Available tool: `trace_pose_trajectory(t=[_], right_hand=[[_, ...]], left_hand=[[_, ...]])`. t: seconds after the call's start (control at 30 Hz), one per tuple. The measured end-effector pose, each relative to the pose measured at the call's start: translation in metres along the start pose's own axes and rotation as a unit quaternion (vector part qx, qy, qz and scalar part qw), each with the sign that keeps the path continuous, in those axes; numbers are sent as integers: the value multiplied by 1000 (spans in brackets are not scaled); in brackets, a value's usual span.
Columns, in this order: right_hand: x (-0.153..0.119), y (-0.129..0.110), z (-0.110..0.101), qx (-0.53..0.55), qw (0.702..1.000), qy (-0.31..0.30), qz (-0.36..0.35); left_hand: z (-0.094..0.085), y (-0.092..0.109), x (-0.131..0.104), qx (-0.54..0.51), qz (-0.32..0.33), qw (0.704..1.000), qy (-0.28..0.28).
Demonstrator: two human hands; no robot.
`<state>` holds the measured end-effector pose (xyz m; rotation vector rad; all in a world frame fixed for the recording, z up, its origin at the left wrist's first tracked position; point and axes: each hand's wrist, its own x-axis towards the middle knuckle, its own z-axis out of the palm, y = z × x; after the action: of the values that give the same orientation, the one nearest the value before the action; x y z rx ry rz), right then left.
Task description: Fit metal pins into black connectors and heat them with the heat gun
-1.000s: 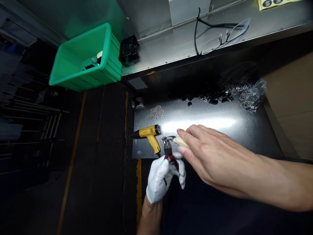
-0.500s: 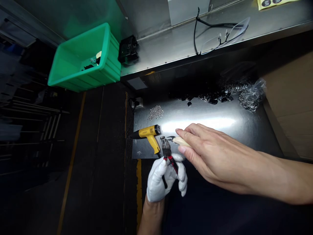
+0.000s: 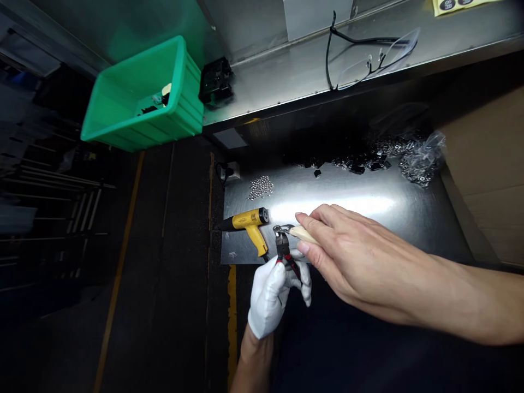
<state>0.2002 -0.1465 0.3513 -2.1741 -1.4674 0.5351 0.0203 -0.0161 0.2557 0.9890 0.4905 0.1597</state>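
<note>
My left hand (image 3: 265,300), in a white glove, is closed around pliers (image 3: 283,246) with red and black handles. In their jaws sits a small, shiny, round metal part (image 3: 275,229). My bare right hand (image 3: 356,254) grips a curved-blade knife (image 3: 302,234) by its pale handle. The blade's tip is at the metal part, apparently touching it. Left of the pliers, a yellow heat gun (image 3: 246,220) with a black nozzle lies on the metal worktop (image 3: 286,188). My right palm hides most of the knife handle.
Several small shiny metal pieces (image 3: 261,187) lie in a patch behind the heat gun. Dark parts (image 3: 356,168) and a plastic bag of metal rings (image 3: 423,164) are farther right. Glasses (image 3: 370,65) rest on the raised shelf, near a green bin (image 3: 141,134). Cardboard (image 3: 487,180) stands at right.
My left hand has turned and shifted slightly right, bringing the pliers and metal part against the blade's tip. The left fingers have closed in more. My right hand has barely moved.
</note>
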Motion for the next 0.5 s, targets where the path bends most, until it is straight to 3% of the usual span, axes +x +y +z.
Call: trace_pose_trajectory(t=[0.23, 0.5], right_hand=[[1, -10, 4, -40, 999, 11, 25], [2, -16, 6, -107, 994, 38, 2]], left_hand=[[18, 18, 6, 100, 18, 994, 44], [11, 9, 1, 234, 68, 966, 81]])
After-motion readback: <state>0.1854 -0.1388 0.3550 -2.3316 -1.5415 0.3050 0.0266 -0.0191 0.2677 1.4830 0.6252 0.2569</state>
